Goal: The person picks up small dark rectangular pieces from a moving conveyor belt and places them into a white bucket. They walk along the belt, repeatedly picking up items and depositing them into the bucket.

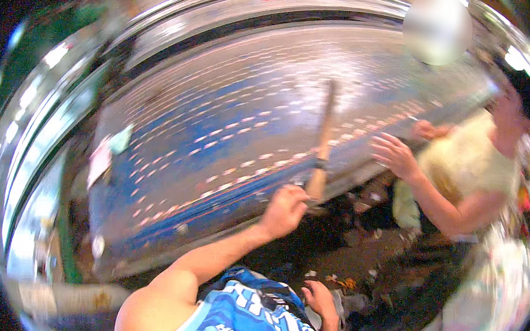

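- Stick [325, 133] of pale wood with a dark band low on its shaft stands nearly upright over the lower edge of a wide blue cloth [230, 132] covered in rows of small pale marks.
- Left hand [284, 211] is raised and closed around the stick's lower end, arm stretched out from the body.
- Right hand [321, 300] hangs low by the blue patterned shirt [248, 315], fingers loosely curled and holding nothing that shows.
- A second person in a pale yellow top has a hand [394, 156] spread at the cloth's edge, just beside the stick; their other hand [428, 129] is farther back, too blurred to read.
- Risk: the stick is gripped at one end only, so its top could swing or tip; with the neighbour's fingers so near, it might strike them.
- Risk: scraps [346, 283] lie on the dark floor below, so footing may be poor.
- Containers: none can be made out; the picture is heavily smeared.
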Tool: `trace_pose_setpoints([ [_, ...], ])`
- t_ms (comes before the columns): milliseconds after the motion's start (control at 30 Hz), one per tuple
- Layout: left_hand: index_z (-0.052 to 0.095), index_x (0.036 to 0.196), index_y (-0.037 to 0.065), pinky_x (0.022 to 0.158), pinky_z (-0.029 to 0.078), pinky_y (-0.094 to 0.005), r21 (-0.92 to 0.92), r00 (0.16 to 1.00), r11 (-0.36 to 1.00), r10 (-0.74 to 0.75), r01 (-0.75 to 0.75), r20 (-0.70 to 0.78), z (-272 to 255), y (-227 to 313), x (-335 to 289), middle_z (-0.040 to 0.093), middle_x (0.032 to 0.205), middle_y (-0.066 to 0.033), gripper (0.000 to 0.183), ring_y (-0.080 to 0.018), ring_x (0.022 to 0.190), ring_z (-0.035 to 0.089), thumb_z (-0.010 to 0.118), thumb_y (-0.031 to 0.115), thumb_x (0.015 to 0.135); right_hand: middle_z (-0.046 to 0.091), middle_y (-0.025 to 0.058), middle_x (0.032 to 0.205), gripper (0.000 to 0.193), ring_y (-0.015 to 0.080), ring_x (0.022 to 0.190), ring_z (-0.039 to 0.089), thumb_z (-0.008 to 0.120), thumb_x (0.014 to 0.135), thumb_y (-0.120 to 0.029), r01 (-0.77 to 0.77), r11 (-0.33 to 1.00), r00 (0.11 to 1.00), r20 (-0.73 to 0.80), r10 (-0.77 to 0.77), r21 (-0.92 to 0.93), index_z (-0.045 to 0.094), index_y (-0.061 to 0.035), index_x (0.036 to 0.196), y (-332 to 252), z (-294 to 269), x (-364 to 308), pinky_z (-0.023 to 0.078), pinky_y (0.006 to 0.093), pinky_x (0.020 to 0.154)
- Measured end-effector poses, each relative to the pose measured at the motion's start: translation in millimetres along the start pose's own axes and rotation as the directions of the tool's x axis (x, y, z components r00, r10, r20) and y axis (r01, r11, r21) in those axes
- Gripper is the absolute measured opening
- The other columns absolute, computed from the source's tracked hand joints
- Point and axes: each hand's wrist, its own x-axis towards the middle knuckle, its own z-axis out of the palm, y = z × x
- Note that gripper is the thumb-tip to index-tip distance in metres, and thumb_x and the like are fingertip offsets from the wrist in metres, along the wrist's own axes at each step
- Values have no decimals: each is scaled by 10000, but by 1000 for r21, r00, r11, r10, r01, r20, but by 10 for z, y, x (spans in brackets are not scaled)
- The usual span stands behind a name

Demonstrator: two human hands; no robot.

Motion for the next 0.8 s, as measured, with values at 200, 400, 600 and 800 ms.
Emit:
trace_pose_setpoints([
  [200, 728, 1126, 38, 868, 580, -438, -131, 882, 942, -233, 310, 410, -578, 169, -1881, 707, 1061, -161, 144, -355, 991, 706, 645, 104, 1028, 739, 211, 1138, 320, 404, 1094, 704, 746, 958, -257, 238, 965, 958, 192, -214, -111, 730, -40, 1192, 21, 277, 576, 563, 478, 952],
  [400, 725, 1082, 30, 742, 574, -451, -171, 829, 811, -548, 560, 113, -1313, 490, -2923, 738, 872, -161, 296, -383, 780, 715, 595, 294, 1105, 727, 189, 1088, 287, 366, 966, 712, 753, 962, -163, 542, 818, 840, 158, -519, -194, 707, -18, 1205, -929, 242, 1089, 576, 445, 873],
  [600, 720, 962, 16, 696, 521, -477, -186, 745, 754, -655, 630, -130, -2398, 839, -3666, 708, 843, -192, 434, -390, 785, 699, 592, 408, 1097, 746, 185, 1145, 260, 372, 1079, 709, 726, 986, -177, 676, 729, 720, 309, -622, -108, 724, -21, 1195, -2253, 1141, 834, 567, 450, 947],
  [800, 742, 1040, 43, 844, 566, -489, -109, 579, 661, -716, 743, -391, -3230, 1168, -5364, 739, 1021, -177, 307, -390, 960, 710, 619, 323, 1063, 751, 190, 1159, 270, 377, 1093, 711, 726, 982, -155, 822, 561, 380, 644, -664, 94, 728, -36, 1225, -3527, 2700, -220, 559, 445, 960],
])
